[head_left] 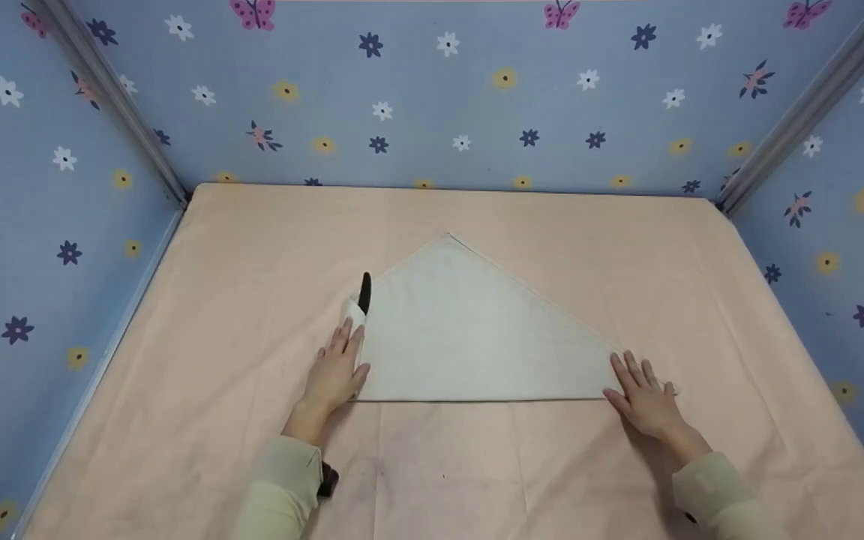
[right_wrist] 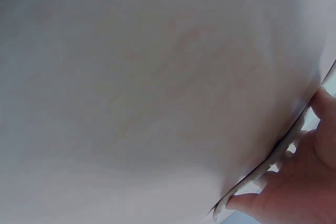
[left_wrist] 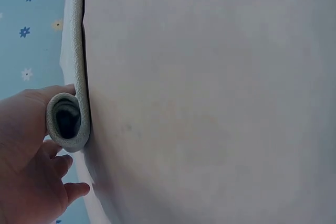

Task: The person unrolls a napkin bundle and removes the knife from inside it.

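Observation:
A white cloth [head_left: 469, 330], folded into a triangle with its point away from me, lies on the table. Its left side is rolled into a tube [left_wrist: 65, 121], whose hollow end faces me in the left wrist view. Out of the far end of the roll sticks a narrow black piece with a rounded tip [head_left: 365, 292]; the rest of it is hidden in the cloth. My left hand [head_left: 332, 375] rests along this roll, fingers stretched forward and thumb on the cloth's side. Over the right corner lies my right hand [head_left: 648, 397], its fingers spread on the fabric.
A peach cover [head_left: 447, 480] with creases lies over the table. Blue flowered panels [head_left: 439, 90] stand at the back and both sides, with grey posts [head_left: 814, 105] at the corners.

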Demonstrator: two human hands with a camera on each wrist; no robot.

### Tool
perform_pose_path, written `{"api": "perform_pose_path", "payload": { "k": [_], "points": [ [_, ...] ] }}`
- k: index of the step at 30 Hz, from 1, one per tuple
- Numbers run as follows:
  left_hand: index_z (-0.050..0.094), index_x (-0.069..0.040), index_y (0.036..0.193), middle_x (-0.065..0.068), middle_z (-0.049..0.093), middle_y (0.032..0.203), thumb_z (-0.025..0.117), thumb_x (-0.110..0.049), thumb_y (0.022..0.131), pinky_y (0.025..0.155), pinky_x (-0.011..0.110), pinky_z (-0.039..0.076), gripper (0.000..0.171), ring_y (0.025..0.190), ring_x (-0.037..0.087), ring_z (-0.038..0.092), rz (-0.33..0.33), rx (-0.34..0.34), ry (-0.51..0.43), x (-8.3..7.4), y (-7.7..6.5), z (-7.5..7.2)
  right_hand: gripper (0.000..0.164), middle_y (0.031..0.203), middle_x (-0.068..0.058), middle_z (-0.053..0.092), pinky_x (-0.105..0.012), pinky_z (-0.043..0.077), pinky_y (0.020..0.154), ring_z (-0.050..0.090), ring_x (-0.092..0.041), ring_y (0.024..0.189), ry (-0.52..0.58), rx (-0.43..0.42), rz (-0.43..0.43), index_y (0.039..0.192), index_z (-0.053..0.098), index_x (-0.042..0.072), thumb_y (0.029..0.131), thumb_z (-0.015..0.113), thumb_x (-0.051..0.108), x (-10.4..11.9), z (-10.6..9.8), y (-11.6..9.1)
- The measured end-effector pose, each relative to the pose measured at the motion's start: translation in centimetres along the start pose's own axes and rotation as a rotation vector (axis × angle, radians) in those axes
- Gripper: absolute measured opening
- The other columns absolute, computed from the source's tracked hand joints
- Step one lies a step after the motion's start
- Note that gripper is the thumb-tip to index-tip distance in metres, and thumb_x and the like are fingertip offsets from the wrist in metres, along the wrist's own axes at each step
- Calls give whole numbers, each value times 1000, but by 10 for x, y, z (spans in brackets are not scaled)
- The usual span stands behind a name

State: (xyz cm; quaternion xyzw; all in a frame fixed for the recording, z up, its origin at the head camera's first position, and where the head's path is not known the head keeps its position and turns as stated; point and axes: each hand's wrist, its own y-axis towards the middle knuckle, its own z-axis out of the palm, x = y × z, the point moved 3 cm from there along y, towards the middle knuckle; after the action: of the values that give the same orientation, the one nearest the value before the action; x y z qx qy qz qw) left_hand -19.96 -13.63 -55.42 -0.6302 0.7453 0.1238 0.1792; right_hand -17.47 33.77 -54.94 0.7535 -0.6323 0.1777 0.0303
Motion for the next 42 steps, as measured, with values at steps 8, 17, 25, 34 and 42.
{"api": "perform_pose_path", "payload": {
  "k": [8,17,25,34,42],
  "points": [
    [21,-5,141,15,12,146,47,-22,89,100,55,18,60,132,32,12,-48,4,22,5,0,-1,66,144,-23,8,-71,4,90,3,-45,128,-5,17,5,140,17,2,93,37,43,-1,0,0],
    [19,-5,141,16,14,145,44,-23,90,101,55,16,59,132,33,11,-76,28,20,9,-3,-5,66,144,-23,7,-71,3,90,3,-45,128,-6,18,9,140,17,3,93,37,43,-1,1,0],
    [21,-5,141,16,19,144,43,-23,91,100,55,17,57,131,35,14,-73,19,2,12,-6,-9,66,144,-23,7,-71,3,90,3,-45,128,-11,26,7,140,17,2,93,36,43,-1,0,0],
    [20,-4,140,18,21,143,42,-22,91,100,56,17,57,130,37,15,-75,21,3,19,-7,-12,67,145,-22,6,-70,1,90,1,-44,129,-3,39,13,141,16,3,93,34,46,-1,-1,0],
    [21,-4,140,17,23,142,42,-23,92,100,56,17,56,130,37,16,-87,17,-11,24,-9,-13,67,144,-23,6,-71,2,90,2,-45,128,-5,31,11,141,16,3,93,35,45,-3,1,1]
  ]
}}
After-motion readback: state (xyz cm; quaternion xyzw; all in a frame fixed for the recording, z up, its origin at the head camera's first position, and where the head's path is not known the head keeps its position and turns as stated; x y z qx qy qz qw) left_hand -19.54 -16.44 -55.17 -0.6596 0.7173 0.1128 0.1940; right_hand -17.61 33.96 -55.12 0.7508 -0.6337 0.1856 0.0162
